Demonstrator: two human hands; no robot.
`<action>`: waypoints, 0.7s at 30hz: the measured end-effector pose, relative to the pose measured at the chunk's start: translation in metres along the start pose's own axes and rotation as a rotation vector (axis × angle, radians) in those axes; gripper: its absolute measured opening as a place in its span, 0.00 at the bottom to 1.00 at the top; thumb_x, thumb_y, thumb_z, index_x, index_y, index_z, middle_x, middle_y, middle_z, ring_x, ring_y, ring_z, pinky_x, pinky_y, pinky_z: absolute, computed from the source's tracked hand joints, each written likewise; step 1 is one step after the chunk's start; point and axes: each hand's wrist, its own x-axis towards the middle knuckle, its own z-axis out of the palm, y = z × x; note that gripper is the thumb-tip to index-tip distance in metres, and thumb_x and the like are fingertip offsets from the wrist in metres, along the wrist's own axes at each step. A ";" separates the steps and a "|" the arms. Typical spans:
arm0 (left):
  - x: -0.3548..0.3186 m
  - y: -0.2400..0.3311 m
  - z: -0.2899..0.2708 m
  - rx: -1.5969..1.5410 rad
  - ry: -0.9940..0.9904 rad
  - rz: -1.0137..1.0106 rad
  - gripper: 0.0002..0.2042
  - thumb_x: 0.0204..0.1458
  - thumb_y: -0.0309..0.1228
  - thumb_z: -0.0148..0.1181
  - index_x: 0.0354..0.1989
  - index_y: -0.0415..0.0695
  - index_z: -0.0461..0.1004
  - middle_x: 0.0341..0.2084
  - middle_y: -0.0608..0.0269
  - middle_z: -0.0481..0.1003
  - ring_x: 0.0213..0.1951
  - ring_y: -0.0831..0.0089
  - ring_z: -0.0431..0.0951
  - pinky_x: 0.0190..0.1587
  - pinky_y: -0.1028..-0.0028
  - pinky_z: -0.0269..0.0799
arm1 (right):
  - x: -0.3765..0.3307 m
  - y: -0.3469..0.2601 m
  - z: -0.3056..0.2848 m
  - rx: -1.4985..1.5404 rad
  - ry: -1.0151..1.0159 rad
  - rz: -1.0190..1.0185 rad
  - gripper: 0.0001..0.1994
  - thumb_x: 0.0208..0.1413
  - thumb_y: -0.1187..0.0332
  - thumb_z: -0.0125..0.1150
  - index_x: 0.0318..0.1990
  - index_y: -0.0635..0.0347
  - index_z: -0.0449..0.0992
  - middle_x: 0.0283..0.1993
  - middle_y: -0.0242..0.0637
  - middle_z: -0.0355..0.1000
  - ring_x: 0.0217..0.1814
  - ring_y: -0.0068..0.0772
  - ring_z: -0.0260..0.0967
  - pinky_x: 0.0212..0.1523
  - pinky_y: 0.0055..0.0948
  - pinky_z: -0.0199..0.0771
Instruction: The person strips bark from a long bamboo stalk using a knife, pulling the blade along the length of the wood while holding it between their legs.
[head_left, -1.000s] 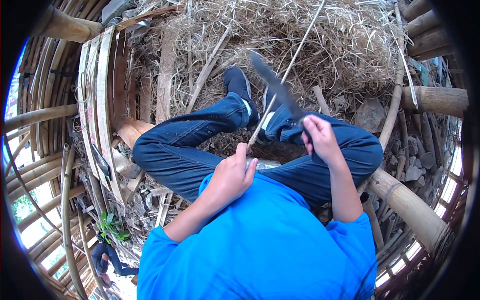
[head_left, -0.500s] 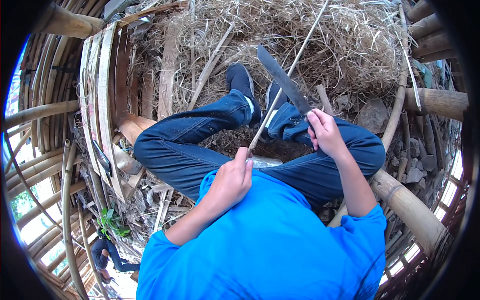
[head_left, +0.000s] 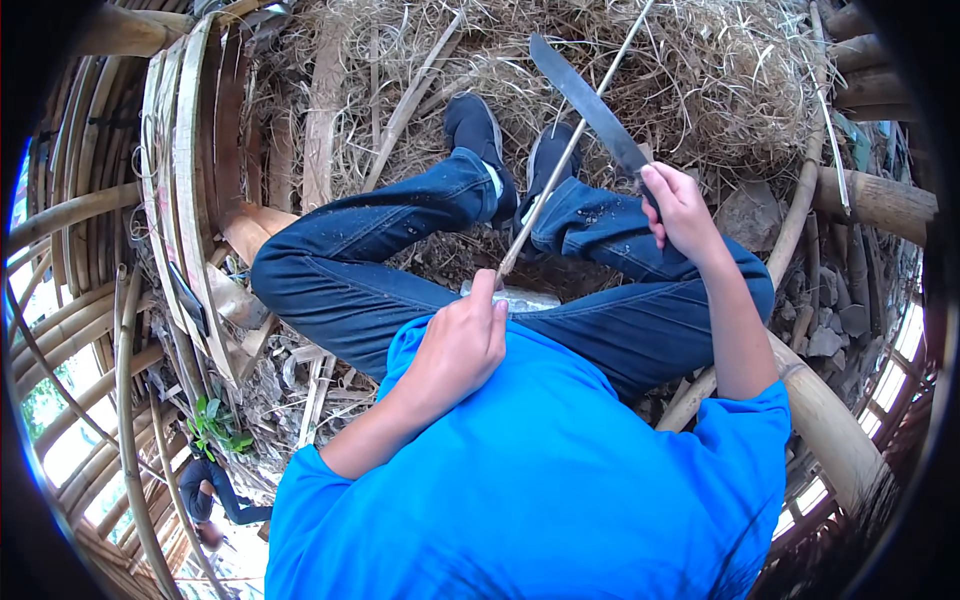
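Note:
My left hand [head_left: 462, 338] is closed around the near end of a long, thin bamboo strip [head_left: 560, 165], close to my blue shirt. From there the strip slants up and right, past my shoes and over the shavings. My right hand [head_left: 682, 212] grips the handle of a machete [head_left: 592, 108], most of the handle hidden by the fingers. Its broad dark blade points up and left, and crosses the strip in the view; whether they touch I cannot tell. Below the right hand is my bent right knee.
Curly bamboo shavings [head_left: 700, 90] heap up ahead of my feet. A wooden slatted frame [head_left: 188, 180] stands on the left. Thick bamboo poles [head_left: 830, 420] lie at the right, beside broken stones [head_left: 750, 215]. Another person [head_left: 212, 490] is at the far lower left, near a green plant [head_left: 215, 425].
My right hand and the machete have moved slightly up and right. The left hand still grips the strip in about the same place, and the whole view has shifted a little.

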 end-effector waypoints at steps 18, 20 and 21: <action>-0.001 -0.006 -0.003 -0.016 -0.003 0.007 0.08 0.58 0.27 0.47 0.43 0.37 0.61 0.17 0.41 0.70 0.26 0.40 0.73 0.30 0.48 0.64 | -0.010 -0.005 0.027 -0.026 -0.070 0.040 0.15 0.66 0.59 0.44 0.34 0.61 0.69 0.17 0.26 0.61 0.11 0.14 0.55 0.10 0.17 0.57; -0.003 -0.008 0.000 -0.016 0.015 0.013 0.08 0.58 0.27 0.47 0.43 0.37 0.61 0.18 0.41 0.70 0.26 0.40 0.73 0.29 0.48 0.64 | -0.012 -0.005 0.029 -0.045 -0.136 0.064 0.15 0.66 0.59 0.44 0.34 0.61 0.69 0.17 0.26 0.61 0.11 0.14 0.55 0.10 0.17 0.56; -0.002 -0.007 0.001 -0.020 0.011 0.015 0.08 0.58 0.27 0.47 0.43 0.37 0.61 0.18 0.41 0.70 0.26 0.40 0.73 0.29 0.48 0.64 | -0.007 -0.006 0.024 -0.051 -0.085 0.044 0.15 0.66 0.59 0.44 0.34 0.61 0.69 0.17 0.26 0.61 0.11 0.14 0.55 0.10 0.17 0.56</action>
